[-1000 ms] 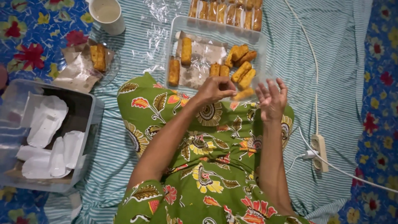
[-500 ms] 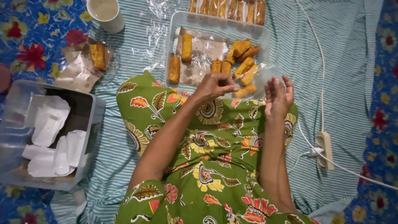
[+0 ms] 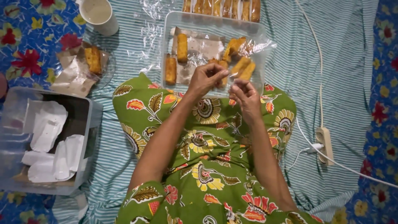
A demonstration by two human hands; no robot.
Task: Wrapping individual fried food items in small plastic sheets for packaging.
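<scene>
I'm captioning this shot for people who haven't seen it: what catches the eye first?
Two bare hands, left hand and right hand, meet over a lap in a green floral dress, pinching clear plastic wrap. Just beyond lies a clear tray of golden fried sticks.

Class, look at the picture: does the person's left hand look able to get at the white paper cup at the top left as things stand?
Probably yes, with a stretch. The left hand is over the clear plastic tray of golden pastry sticks, and only bare striped cloth lies between it and the white paper cup; nothing blocks the way.
</scene>
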